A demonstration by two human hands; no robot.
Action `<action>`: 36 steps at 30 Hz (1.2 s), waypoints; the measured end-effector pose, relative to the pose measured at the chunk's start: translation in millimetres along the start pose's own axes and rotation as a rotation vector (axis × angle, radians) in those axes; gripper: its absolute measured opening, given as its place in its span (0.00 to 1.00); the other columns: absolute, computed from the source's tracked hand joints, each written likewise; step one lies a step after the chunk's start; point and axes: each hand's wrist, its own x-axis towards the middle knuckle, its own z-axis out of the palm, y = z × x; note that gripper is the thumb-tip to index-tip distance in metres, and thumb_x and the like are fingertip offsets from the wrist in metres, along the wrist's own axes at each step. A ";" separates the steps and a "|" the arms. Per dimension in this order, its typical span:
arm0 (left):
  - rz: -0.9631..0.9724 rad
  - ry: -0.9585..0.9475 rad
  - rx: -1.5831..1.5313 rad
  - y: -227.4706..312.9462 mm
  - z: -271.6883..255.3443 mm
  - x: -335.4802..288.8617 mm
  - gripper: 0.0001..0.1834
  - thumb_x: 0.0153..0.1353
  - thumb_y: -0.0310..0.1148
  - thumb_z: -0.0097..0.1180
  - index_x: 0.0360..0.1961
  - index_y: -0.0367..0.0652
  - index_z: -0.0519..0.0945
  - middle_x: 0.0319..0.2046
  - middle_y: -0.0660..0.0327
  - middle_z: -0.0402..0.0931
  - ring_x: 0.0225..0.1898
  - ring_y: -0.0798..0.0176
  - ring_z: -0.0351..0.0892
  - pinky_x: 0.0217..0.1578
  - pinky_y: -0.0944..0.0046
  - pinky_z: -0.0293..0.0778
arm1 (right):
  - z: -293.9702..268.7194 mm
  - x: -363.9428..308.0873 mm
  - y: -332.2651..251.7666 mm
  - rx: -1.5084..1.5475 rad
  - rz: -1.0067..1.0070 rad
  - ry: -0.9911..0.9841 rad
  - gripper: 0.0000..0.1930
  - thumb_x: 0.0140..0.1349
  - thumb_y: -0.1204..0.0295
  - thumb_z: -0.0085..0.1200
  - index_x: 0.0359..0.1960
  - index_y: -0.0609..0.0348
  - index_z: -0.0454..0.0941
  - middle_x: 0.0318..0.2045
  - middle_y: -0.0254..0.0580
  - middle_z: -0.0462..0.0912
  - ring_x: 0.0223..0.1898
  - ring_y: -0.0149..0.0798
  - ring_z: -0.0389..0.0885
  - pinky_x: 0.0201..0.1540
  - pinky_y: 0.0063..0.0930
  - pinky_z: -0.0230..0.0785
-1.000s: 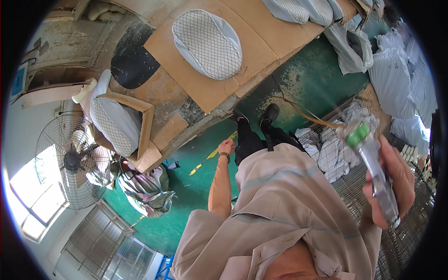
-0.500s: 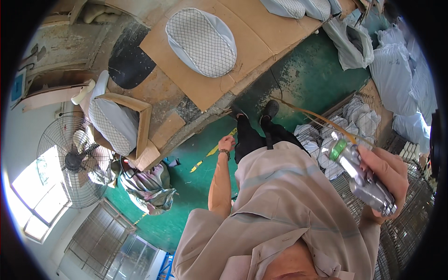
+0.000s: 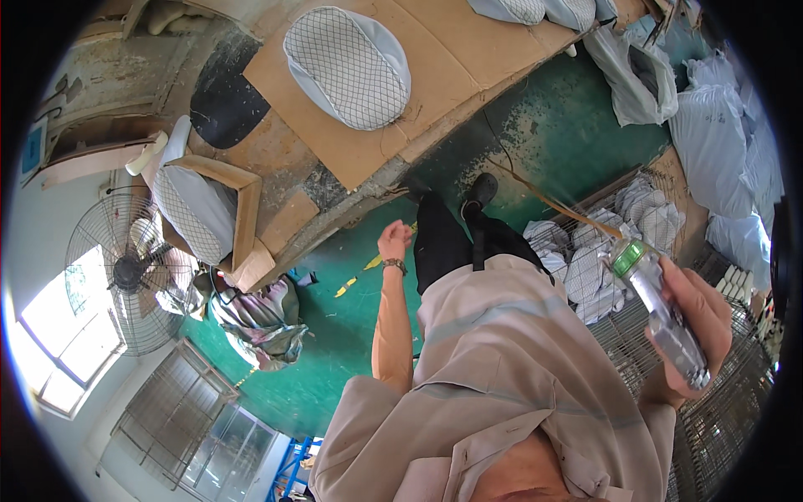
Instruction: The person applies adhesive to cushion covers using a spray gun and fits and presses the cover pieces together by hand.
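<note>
My right hand (image 3: 704, 314) is wrapped round a silver air tool (image 3: 661, 309) with a green band near its end, raised at my right side. A tan hose (image 3: 556, 201) runs from the tool's far end toward the workbench; the tool's exact kind does not show. My left hand (image 3: 393, 240), with a bracelet at the wrist, hangs empty beside my leg, its fingers loosely bent and partly seen. Ahead of me, an oval padded cushion (image 3: 347, 67) with a white diamond-patterned top and pale grey sides lies on a cardboard sheet (image 3: 443, 50) on the bench. Neither hand touches it.
Further cushions (image 3: 523, 10) lie at the bench's far right. Another leans by a wooden frame (image 3: 247, 213) at left, near a fan (image 3: 130, 272). Wire baskets with patterned covers (image 3: 598, 272) and white plastic bags (image 3: 715, 142) stand right. A cloth bundle (image 3: 259, 318) sits on the green floor.
My left hand has swung slightly forward and left. The air tool in my right hand has shifted a little right and tilted more upright. The bench appears a bit further left as my view shifts.
</note>
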 end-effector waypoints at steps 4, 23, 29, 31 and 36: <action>0.174 0.054 -0.287 69.8 19.0 2.8 0.14 0.71 0.33 0.57 0.53 0.39 0.80 0.42 0.58 0.84 0.39 0.63 0.85 0.36 0.64 0.83 | -5.7 -20.8 6.6 0.118 0.183 -0.081 0.37 0.52 0.45 0.57 0.48 0.72 0.84 0.29 0.48 0.81 0.29 0.39 0.78 0.35 0.29 0.64; 0.395 0.240 -0.220 250.0 46.5 64.3 0.18 0.58 0.40 0.72 0.36 0.32 0.84 0.27 0.61 0.83 0.25 0.70 0.81 0.26 0.69 0.75 | 20.7 41.1 -55.8 -0.191 0.271 -0.034 0.48 0.51 0.28 0.48 0.47 0.67 0.86 0.34 0.51 0.83 0.33 0.41 0.79 0.39 0.31 0.67; 0.339 0.157 -0.158 263.1 36.7 65.5 0.17 0.56 0.39 0.72 0.31 0.32 0.85 0.24 0.60 0.82 0.22 0.70 0.81 0.25 0.69 0.76 | 35.4 61.6 -66.6 -0.308 0.152 0.128 0.48 0.54 0.29 0.47 0.45 0.71 0.86 0.33 0.51 0.83 0.34 0.39 0.79 0.39 0.29 0.67; 0.355 0.165 -0.115 262.7 34.2 70.6 0.17 0.55 0.39 0.72 0.30 0.33 0.85 0.22 0.60 0.82 0.22 0.69 0.81 0.25 0.69 0.76 | 24.7 72.2 -74.4 -0.254 0.222 -0.029 0.40 0.56 0.38 0.52 0.45 0.71 0.86 0.34 0.52 0.84 0.34 0.40 0.79 0.39 0.29 0.67; 0.394 0.224 -0.041 274.7 29.1 55.6 0.17 0.53 0.41 0.73 0.28 0.35 0.86 0.19 0.60 0.82 0.21 0.69 0.80 0.26 0.67 0.76 | -0.2 79.5 -52.0 -0.152 0.161 -0.106 0.27 0.54 0.54 0.59 0.44 0.68 0.87 0.34 0.51 0.84 0.36 0.41 0.80 0.42 0.29 0.69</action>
